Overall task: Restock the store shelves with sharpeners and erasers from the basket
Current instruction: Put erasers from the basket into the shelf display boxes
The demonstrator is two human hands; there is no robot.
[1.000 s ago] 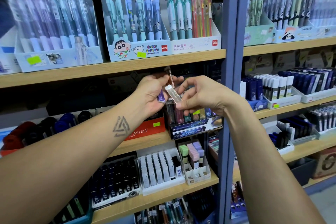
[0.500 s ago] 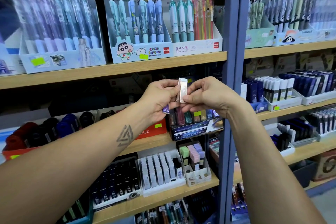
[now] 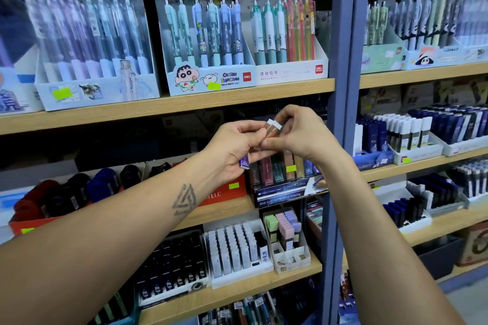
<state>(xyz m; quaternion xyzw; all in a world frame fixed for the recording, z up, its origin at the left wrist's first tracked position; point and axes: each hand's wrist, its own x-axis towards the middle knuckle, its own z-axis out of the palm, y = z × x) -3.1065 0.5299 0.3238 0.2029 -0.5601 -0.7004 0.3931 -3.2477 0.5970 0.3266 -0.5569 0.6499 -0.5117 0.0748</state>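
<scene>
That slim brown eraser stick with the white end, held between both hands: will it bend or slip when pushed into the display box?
The slim brown eraser stick looks straight under pinches from the left hand and right hand, so probably stiff. Its casing looks glossy, perhaps slippery. Likely light: fingertips alone hold it.

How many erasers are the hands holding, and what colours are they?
Brown eraser: 1, pinched between the left hand and the right hand
Purple eraser: 1, tucked in the left hand
Total: 2
</scene>
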